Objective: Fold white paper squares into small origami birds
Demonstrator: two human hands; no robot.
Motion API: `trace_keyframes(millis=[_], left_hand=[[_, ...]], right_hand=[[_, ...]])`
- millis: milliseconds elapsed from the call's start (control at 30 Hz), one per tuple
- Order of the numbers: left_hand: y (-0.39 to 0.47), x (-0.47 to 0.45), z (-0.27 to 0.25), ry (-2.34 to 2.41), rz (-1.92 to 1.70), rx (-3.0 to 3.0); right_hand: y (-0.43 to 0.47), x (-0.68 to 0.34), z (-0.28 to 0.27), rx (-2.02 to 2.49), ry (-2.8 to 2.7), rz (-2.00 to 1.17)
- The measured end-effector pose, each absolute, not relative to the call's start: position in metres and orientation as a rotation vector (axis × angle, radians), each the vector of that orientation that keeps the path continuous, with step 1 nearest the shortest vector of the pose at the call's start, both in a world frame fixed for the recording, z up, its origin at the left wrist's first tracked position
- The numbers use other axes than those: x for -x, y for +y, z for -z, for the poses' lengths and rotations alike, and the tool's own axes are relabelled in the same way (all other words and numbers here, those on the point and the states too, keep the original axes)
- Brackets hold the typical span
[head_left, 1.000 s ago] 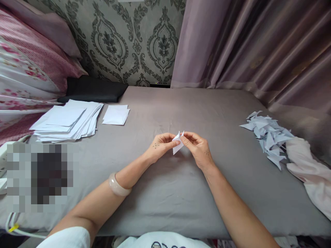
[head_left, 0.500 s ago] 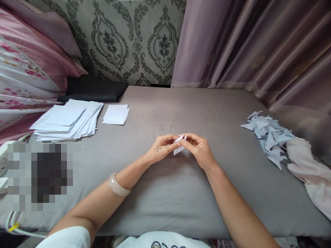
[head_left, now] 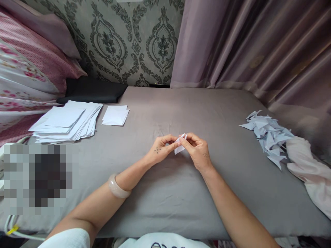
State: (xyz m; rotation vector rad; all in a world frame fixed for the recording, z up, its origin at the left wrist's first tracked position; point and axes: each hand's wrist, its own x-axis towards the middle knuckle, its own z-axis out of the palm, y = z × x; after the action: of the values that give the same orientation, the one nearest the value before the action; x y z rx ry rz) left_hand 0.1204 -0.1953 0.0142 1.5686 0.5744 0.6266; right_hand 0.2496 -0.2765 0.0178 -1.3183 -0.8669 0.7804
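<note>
A small folded piece of white paper (head_left: 179, 149) is pinched between my two hands, above the middle of the grey-covered surface (head_left: 165, 199). My left hand (head_left: 163, 148) grips its left side with thumb and fingers. On the right side, my right hand (head_left: 198, 148) holds the paper with the thumb across its front and the fingers curled behind. Pointed paper tips stick up between the thumbs. The fingers partly cover the paper, so its full shape is hidden.
At the left lie a stack of white paper sheets (head_left: 64, 120) and a smaller stack of paper squares (head_left: 115, 115). Folded pointed paper pieces (head_left: 269, 132) are heaped at the right, against a pale cloth (head_left: 301, 155). A black folded item (head_left: 95, 90) lies at the back left.
Both hands keep hold of the folded paper in nearly the same place. The paper's tips and lower corner have shifted slightly between the fingers.
</note>
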Motion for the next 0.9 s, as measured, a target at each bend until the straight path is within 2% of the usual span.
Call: trace_keyframes(millis=[433,733,900], left_hand=[[-0.1936,-0.1185,-0.0141,0.547,-0.577,-1.59],[-0.1946,-0.1194,-0.0141,0.537,-0.564,-1.589],[-0.1935,-0.1205,-0.0108,0.53,-0.542,-1.508]], right_hand=[[-0.2763,-0.2514,-0.0205,1.253,-0.858,-0.816],[-0.2777,-0.2513,-0.0137,1.367,-0.962,-0.526],[-0.277,-0.2519,-0.0134,1.376,-0.991,-0.573]])
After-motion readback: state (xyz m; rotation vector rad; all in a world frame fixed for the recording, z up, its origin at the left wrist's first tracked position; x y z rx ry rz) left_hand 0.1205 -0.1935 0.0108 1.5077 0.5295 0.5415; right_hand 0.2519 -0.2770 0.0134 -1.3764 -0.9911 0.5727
